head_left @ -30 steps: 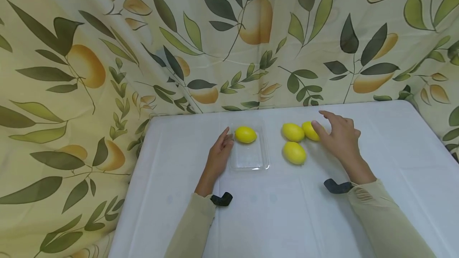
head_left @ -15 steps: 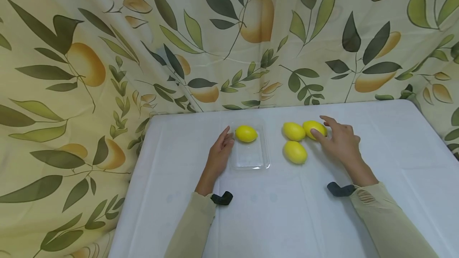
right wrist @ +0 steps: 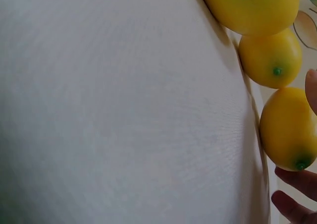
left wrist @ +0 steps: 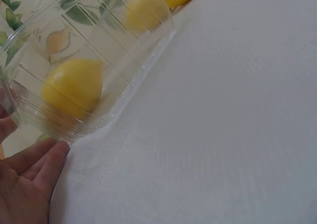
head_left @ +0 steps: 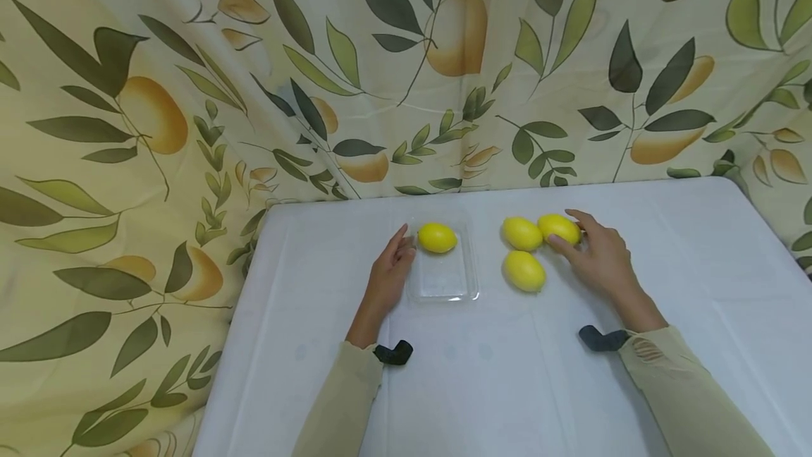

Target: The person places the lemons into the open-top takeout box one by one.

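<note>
In the head view, my left hand (head_left: pixel 388 275) lies along the left side of a clear plastic container (head_left: pixel 442 288), its fairly straight fingers touching the wall. One yellow lemon (head_left: pixel 437 238) sits inside, toward the far end. The left wrist view shows the fingertips (left wrist: pixel 60 147) at the container's lower edge. To the right, my right hand (head_left: pixel 599 256) has thumb and fingers around the rightmost loose lemon (head_left: pixel 558 229), which rests on the table. Beside it lie a second lemon (head_left: pixel 522 233) and, nearer, a third lemon (head_left: pixel 524 271). In the right wrist view, fingers touch the gripped lemon's (right wrist: pixel 287 130) green-tipped end.
A white cloth covers the table (head_left: pixel 482 386). Behind and to the left hangs a curtain (head_left: pixel 406 90) printed with leaves and fruit. Dark wrist-worn pieces show at each cuff, the left one (head_left: pixel 394 352) and the right one (head_left: pixel 603 338).
My right hand has come down around the rightmost lemon, its thumb and fingers closing in from both sides. The left hand, container and other lemons have stayed in place.
</note>
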Demonstrator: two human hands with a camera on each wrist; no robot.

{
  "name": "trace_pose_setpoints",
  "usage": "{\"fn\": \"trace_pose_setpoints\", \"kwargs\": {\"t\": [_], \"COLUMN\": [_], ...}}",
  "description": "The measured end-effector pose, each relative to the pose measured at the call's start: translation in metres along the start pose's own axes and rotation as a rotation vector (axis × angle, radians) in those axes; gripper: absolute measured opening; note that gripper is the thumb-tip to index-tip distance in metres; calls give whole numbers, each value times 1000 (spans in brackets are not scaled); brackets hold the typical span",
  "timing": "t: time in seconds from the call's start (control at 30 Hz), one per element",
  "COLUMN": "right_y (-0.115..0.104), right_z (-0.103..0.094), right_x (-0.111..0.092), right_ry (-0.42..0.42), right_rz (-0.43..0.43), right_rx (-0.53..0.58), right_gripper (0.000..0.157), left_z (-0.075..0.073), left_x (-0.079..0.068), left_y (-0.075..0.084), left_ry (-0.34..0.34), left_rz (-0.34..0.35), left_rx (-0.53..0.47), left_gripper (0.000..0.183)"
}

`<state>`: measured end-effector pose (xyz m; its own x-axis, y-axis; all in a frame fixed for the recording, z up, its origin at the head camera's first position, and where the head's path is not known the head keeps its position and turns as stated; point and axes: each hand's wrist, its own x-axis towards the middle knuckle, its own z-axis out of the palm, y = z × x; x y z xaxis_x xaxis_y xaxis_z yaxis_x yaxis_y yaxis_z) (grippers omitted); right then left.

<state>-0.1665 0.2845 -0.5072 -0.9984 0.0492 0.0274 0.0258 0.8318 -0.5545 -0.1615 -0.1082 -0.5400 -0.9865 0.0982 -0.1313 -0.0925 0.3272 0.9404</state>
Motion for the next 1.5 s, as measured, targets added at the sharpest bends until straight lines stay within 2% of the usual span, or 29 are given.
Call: {"fn": "trace_pose_setpoints", "kwargs": {"t": [0.27, 1.07, 1.33, 1.5], "right_y": [-1, -1, -7, -14], "right_z": [2, 3, -5, -9], "right_x": [-1, -2, -5, -8], "right_ry": [-5, 5, 63, 75], "right_rz": [17, 39, -3, -47], "right_rx": [-26, 10, 75, 78], "right_gripper": [82, 80, 75, 71], "left_z": [0, 0, 0, 0], "left_x": [-2, -1, 0, -1], "left_y": [2, 1, 2, 2], "left_ry": [2, -2, 2, 6], "left_rz": [4, 14, 22, 8], "left_rx": [2, -10, -13, -4], "left_gripper": [56, 56, 56, 55]}}
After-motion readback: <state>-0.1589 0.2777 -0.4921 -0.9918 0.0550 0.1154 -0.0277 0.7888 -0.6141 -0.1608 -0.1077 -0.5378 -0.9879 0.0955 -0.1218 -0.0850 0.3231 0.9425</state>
